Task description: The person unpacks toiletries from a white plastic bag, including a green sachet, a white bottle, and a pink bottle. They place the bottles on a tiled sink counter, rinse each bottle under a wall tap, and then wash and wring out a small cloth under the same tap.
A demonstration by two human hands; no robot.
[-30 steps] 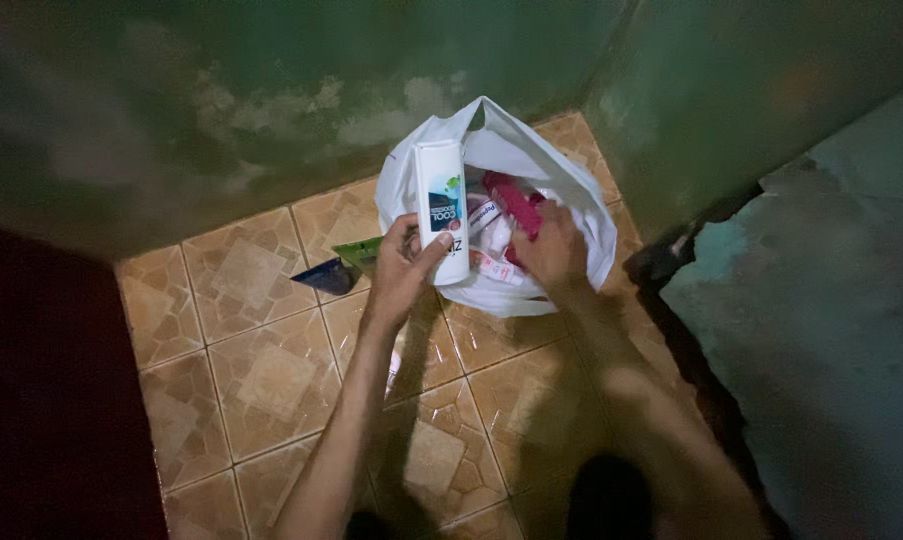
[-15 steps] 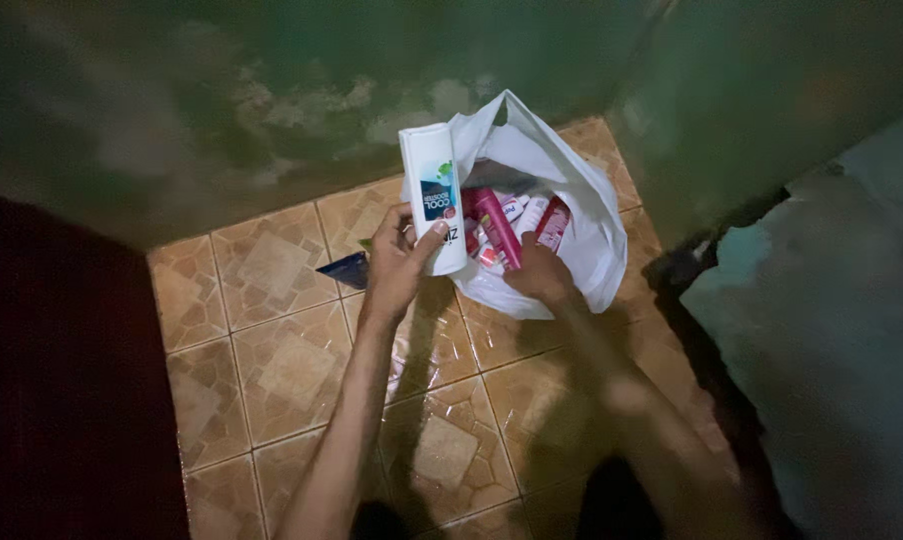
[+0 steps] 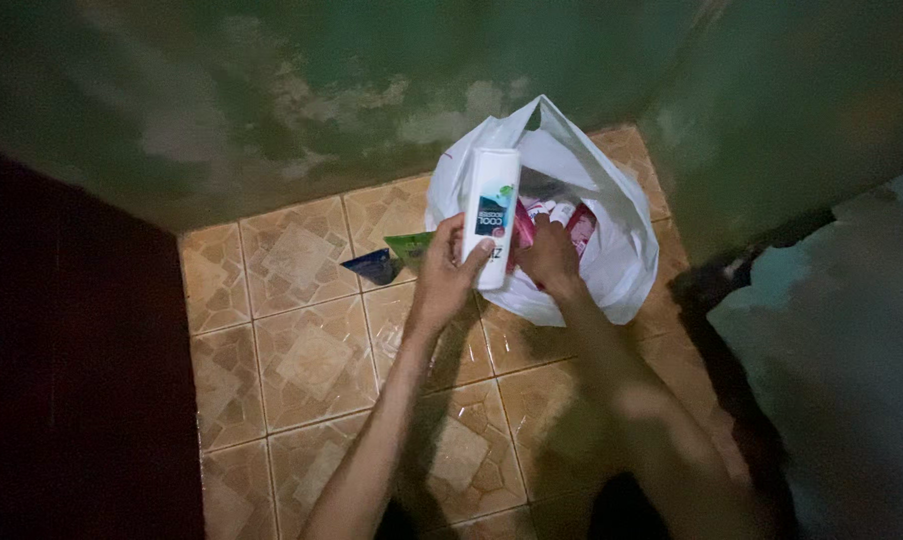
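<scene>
Since half a second ago the whole scene sits a little further right and lower in the frame, and the right hand (image 3: pixel 549 255) has gone from the near rim of the bag (image 3: pixel 627 250) up into its mouth, so the red tube that showed plainly before is now mostly covered. The bottle (image 3: pixel 493 215) is held much as it was, only less tilted.

The left hand (image 3: pixel 444 275) is closed around the lower end of the white bottle, thumb across its front, holding it nearly upright at upper centre of the frame, just in front of the bag's left edge. The bottle is clear of the floor (image 3: pixel 312 360) and overlaps the bag's opening in this view. The right hand is inside the white plastic bag among red-and-white packets (image 3: pixel 578 222); its fingers curl down onto them, but whether they grip one I cannot tell.

To the left of the bottle, near the foot of the green wall (image 3: pixel 272 120), two small sachets lie on the brown tiles: a green one (image 3: pixel 409 247) and a dark blue one (image 3: pixel 372 266), touching or nearly so.

The step in hand looks like sorting through the bag: one item is out and held aside while the other hand searches the rest. Any next move calls for the left hand to keep the bottle steady and out of the way, and for the right to get a firm pinch on a single packet, since they lie packed together and the thin bag would shift under a pull.
</scene>
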